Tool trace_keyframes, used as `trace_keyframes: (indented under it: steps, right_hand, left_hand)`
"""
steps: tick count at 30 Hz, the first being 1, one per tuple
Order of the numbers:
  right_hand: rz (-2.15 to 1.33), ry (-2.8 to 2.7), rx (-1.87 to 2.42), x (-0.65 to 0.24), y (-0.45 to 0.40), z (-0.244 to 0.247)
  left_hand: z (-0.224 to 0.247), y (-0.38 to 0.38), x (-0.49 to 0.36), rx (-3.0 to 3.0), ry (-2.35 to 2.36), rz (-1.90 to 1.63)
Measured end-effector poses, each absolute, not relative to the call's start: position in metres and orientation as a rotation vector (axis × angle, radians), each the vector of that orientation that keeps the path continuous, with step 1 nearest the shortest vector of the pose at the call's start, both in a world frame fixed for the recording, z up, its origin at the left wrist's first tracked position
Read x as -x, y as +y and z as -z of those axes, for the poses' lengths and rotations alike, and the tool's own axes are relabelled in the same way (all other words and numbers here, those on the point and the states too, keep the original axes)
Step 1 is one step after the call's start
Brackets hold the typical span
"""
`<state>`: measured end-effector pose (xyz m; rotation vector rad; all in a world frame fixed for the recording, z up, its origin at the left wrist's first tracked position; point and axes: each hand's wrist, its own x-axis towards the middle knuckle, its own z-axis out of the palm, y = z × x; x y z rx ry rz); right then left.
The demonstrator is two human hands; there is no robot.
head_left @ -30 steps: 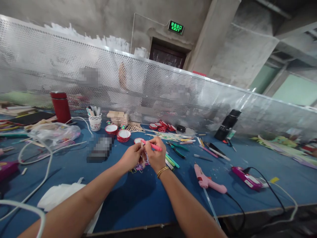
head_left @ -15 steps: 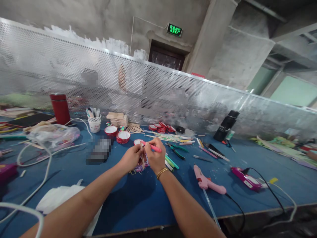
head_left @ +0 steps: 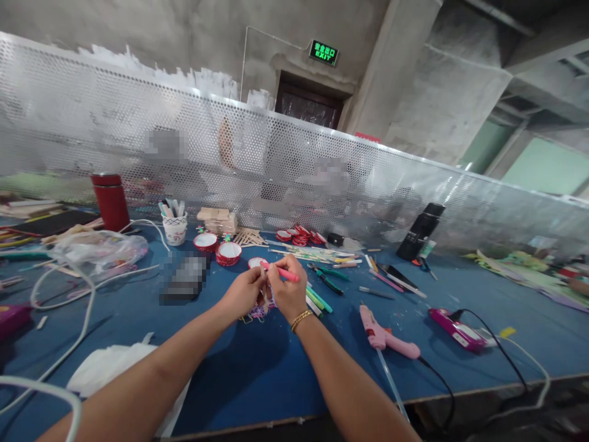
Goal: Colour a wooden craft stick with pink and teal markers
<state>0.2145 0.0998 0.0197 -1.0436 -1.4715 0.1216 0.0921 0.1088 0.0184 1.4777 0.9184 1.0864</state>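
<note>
My right hand (head_left: 289, 290) is closed around a pink marker (head_left: 289, 275), its tip end turned toward my left hand. My left hand (head_left: 243, 291) pinches a small, flat, pale wooden piece (head_left: 265, 292), mostly hidden by the fingers. The two hands meet just above the table. Beneath them lies a pile of small purple and white looped pieces (head_left: 258, 313), partly covered. Right behind the fingers sits a round white disc with a red rim (head_left: 256, 263). Green and teal markers (head_left: 318, 301) lie beside my right wrist.
A pink glue gun (head_left: 384, 336) lies on the blue table (head_left: 257, 380) to the right, its cord trailing off the front edge. Pliers (head_left: 327, 280), a phone (head_left: 188, 276), a pen cup (head_left: 175, 229) and red-rimmed discs (head_left: 229, 253) stand around. A perforated metal screen (head_left: 276, 166) closes the back.
</note>
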Motion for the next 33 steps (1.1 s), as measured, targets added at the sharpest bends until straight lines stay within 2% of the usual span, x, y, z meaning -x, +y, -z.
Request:
trace_keyframes:
  steps: [33]
  right_hand:
    - [-0.118, -1.461, 1.042, -0.2163, 0.1011, -0.0204]
  left_hand:
    - [-0.0193, 0.1081, -0.0930, -1.449, 0.913, -1.080]
